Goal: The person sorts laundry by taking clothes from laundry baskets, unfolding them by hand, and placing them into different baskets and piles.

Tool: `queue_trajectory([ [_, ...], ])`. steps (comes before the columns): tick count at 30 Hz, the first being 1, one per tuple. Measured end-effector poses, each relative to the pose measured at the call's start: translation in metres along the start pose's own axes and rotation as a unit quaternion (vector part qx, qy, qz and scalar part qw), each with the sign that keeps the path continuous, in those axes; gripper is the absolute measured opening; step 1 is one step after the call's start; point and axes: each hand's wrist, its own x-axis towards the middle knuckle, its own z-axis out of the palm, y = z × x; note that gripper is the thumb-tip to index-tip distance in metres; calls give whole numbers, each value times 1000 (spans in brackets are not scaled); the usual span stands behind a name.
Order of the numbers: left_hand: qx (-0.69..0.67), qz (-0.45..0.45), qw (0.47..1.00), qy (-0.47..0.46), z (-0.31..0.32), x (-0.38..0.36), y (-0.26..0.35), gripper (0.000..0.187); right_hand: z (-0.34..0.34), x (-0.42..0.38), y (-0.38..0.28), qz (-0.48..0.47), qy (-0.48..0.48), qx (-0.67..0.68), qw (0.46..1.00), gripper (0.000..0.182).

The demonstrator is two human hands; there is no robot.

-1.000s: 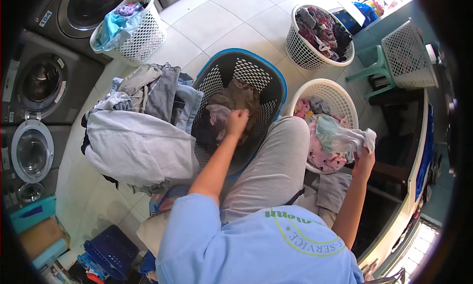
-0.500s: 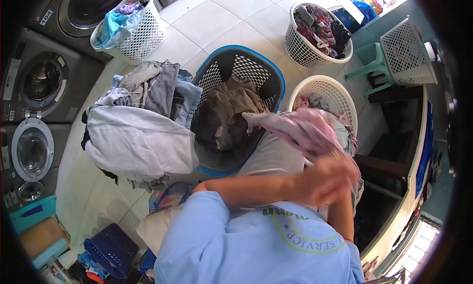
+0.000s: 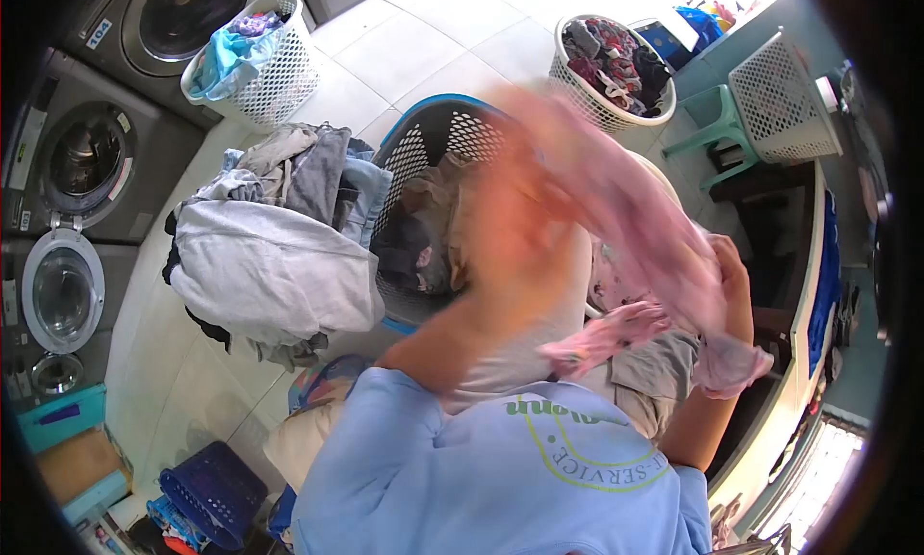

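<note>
A pink garment (image 3: 643, 208) is stretched in the air between both hands, above my lap. My left hand (image 3: 508, 218) is raised and blurred by motion, gripping the garment's upper end over the dark laundry basket with a blue rim (image 3: 416, 139). My right hand (image 3: 735, 283) holds the lower end near the counter edge, and a pink sleeve (image 3: 606, 335) dangles below. Brown and dark clothes (image 3: 423, 230) lie inside the dark basket. The white basket by my knee is almost wholly hidden behind the garment.
A heap of grey and blue clothes (image 3: 269, 266) lies left of the dark basket. Washing machines (image 3: 82, 160) line the left. There are white baskets of laundry at the back left (image 3: 252, 66) and back right (image 3: 608, 66), a tipped white basket (image 3: 782, 101) and a small blue basket (image 3: 214, 488).
My left hand has pulled the pink garment out of the dark basket and swung it up and right. My right hand dropped the white cloth and now holds the garment's other end.
</note>
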Motion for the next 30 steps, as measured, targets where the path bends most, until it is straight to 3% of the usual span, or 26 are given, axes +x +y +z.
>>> queue_trajectory([
  [1, -43, 0, 993, 105, -7, 9, 2, 49, -2, -6, -20, -2, -8, 65, 998, 29],
  [2, 10, 48, 985, 167, -6, 10, -1, 44, -7, -14, -16, -1, -5, 64, 998, 29],
  [3, 68, 88, 966, 232, -5, 12, -3, 39, -11, -22, -9, 34, 45, 159, 986, 26],
  [4, 149, 11, 987, 54, -22, -3, -22, 43, -14, -27, -5, 67, 93, 253, 961, 24],
  [5, 225, -65, 964, -126, -27, -9, -27, 47, -11, -26, -11, 50, 137, 273, 951, 22],
  [6, 228, -66, 963, -125, -28, -16, -29, 47, -13, -26, -9, 51, 136, 276, 950, 22],
  [8, 249, -51, 922, -292, -21, -30, -21, 40, -23, -23, 5, 24, 184, 306, 934, 28],
  [9, 254, -54, 921, -290, -18, -35, -27, 40, -27, -23, 19, 18, 231, 310, 922, 31],
  [10, 155, -55, 980, -113, -11, -41, -39, 35, -32, -22, 31, 21, 277, 323, 905, 30],
  [11, 46, -50, 995, 72, -9, -47, -47, 30, -39, -22, 37, 23, 302, 327, 895, 30],
  [12, 47, -49, 995, 76, -17, -55, -53, 30, -46, -20, 39, 23, 327, 330, 885, 30],
  [14, 187, -279, 942, -19, -49, -77, -76, 21, -47, -13, 38, -8, 325, 285, 902, 30],
  [15, 188, -280, 941, -15, -69, -85, -88, 21, -48, -11, 43, -25, 332, 257, 907, 31],
  [16, 298, -243, 923, 23, -91, -90, -103, 21, -49, -9, 49, -41, 341, 228, 911, 32],
  [17, 403, -203, 891, 58, -113, -94, -119, 21, -54, -8, 59, -40, 359, 229, 904, 35],
  [19, 476, -149, 857, 130, -167, -97, -143, 20, -57, -8, 64, -17, 403, 263, 877, 35],
  [21, 627, -256, 734, 59, -246, -115, -164, 33, -60, -7, 76, 15, 486, 295, 823, 32],
  [22, 700, -351, 622, 3, -282, -126, -174, 45, -62, -8, 94, 17, 485, 294, 824, 32],
  [23, 733, -465, 495, 17, -286, -124, -163, 68, -63, -10, 115, 83, 465, 246, 846, 34],
  [24, 750, -479, 443, 109, -294, -126, -157, 79, -61, -11, 128, 146, 444, 196, 862, 35],
  [25, 758, -485, 387, 200, -304, -126, -150, 90, -56, -13, 130, 283, 371, 176, 867, 41],
  [26, 684, -527, 402, 306, -333, -128, -151, 96, -47, -17, 132, 377, 326, 137, 856, 52],
  [27, 596, -559, 408, 406, -363, -136, -156, 102, -33, -18, 120, 367, 313, 125, 867, 53],
  [28, 595, -561, 408, 407, -374, -143, -157, 102, -21, -18, 111, 356, 298, 114, 878, 53],
  [29, 594, -565, 410, 400, -383, -147, -157, 90, -18, -19, 115, 355, 298, 115, 879, 53],
  [30, 593, -570, 413, 390, -392, -149, -158, 78, -14, -21, 121, 306, 245, 119, 912, 53],
])
